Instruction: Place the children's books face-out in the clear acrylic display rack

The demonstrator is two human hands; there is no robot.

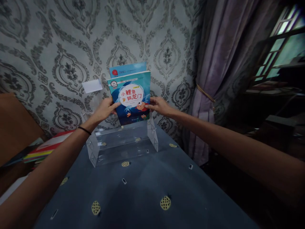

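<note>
A children's picture book (pixel 131 95) with a teal and dark blue cover, red Chinese lettering and cartoon fish is held up, tilted slightly. My left hand (pixel 106 109) grips its left edge, thumb on the front cover. On the right edge, my right hand (pixel 159 105) pinches it the same way. The book is above a clear acrylic tiered stand (pixel 121 143); whether its lower edge touches the stand I cannot tell. Behind it, a light blue book (pixel 128 68) shows only its top part. A small white card (pixel 92 86) stands up at the stand's back left.
The stand is on a table with a dark blue pineapple-print cloth (pixel 133 197). Stacked coloured papers or books (pixel 50 144) and a brown cardboard box (pixel 17 127) lie at the left. Patterned wallpaper rises behind; a tied purple curtain (pixel 205 82) hangs at the right.
</note>
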